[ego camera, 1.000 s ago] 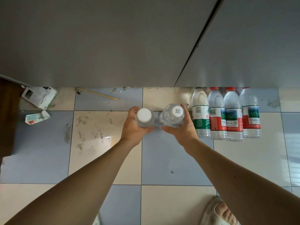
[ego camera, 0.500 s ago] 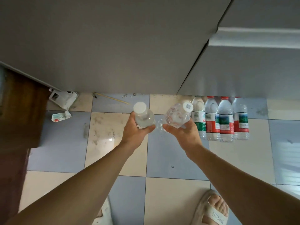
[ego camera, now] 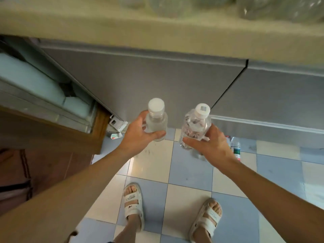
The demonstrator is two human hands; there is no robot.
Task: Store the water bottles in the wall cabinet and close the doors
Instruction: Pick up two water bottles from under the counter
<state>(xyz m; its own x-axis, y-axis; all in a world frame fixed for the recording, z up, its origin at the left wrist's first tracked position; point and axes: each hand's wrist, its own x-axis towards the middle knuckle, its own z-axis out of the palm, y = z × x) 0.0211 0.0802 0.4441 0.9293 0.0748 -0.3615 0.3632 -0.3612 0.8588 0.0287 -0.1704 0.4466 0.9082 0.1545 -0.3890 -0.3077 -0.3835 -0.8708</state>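
Note:
My left hand grips a frosted water bottle with a plain white cap, held upright. My right hand grips a clear, crinkled water bottle whose white cap carries a small printed code. Both bottles are raised side by side in front of the grey cabinet doors. Above them runs a pale shelf edge with blurred clear bottles on top. A green-labelled bottle stands on the floor behind my right wrist, mostly hidden.
The floor is blue and cream tiles. My two feet in white sandals stand below. A wooden frame and a window ledge lie at the left. Crumpled white packaging rests on the floor by the cabinet base.
Both hands have lifted the bottles higher and the view has tilted up. The shelf edge and both feet have come into sight. The row of floor bottles has dropped mostly behind my right arm.

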